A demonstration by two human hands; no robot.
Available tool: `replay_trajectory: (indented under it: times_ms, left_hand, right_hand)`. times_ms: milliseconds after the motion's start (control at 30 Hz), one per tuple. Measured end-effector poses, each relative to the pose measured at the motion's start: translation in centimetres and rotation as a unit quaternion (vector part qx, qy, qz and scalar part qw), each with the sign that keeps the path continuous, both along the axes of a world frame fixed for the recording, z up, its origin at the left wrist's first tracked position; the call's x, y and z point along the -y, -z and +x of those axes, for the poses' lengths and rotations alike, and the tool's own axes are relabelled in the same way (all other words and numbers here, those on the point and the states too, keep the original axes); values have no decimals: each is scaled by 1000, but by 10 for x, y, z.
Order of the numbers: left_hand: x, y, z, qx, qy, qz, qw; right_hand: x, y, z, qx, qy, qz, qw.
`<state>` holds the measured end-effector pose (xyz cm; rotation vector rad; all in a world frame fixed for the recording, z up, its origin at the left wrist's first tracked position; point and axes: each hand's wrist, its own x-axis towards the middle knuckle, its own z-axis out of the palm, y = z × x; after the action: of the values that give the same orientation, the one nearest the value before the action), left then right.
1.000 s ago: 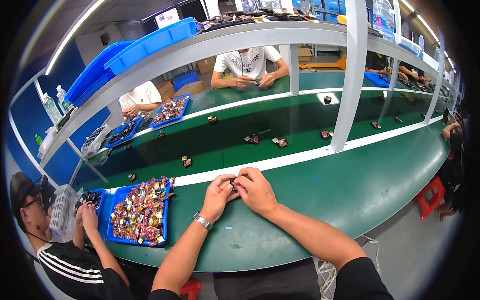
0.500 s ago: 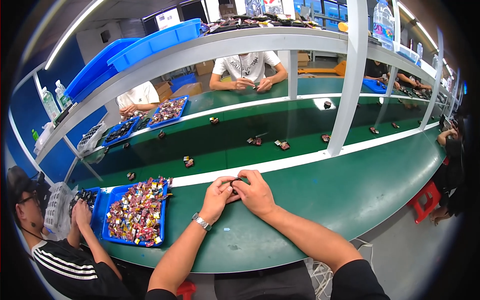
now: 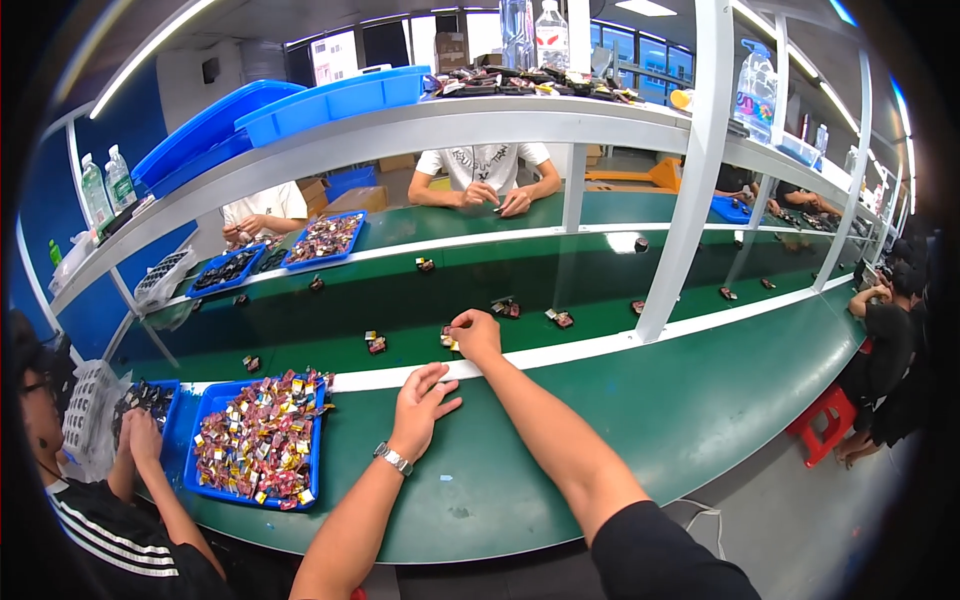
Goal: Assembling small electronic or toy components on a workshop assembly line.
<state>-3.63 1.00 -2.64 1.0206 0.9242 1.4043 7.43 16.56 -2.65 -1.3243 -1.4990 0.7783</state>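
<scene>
Apart now, two hands: right hand [image 3: 476, 333] grasps one small part [image 3: 449, 340] on belt; left hand [image 3: 420, 402] released.

Small dark part [image 3: 449, 340] on green belt

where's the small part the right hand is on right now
In the head view, centre frame: the small part sits under the right hand fingertips on the conveyor belt, just beyond the white stripe.
</scene>
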Motion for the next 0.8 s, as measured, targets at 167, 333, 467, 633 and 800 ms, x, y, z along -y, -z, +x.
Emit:
replay_trajectory:
  times_ms: [167,333,467,633,800]
  left_hand:
    - [3,4,-10,9,8,-1,1000]
    - [3,1,-9,-43,11,12,999]
    - [1,0,-7,-41,34,8,999]
    - [1,0,-6,-44,35,-10,998]
    - [2,-4,-14,-36,120,-35,992]
  right_hand:
    - [-3,-4,29,205,33,221,953]
    - [0,-14,148,303,199,71,929]
    - [-7,2,179,279,173,25,944]
    - [40,-18,156,121,-124,88,981]
    - [112,-45,104,166,-344,141,913]
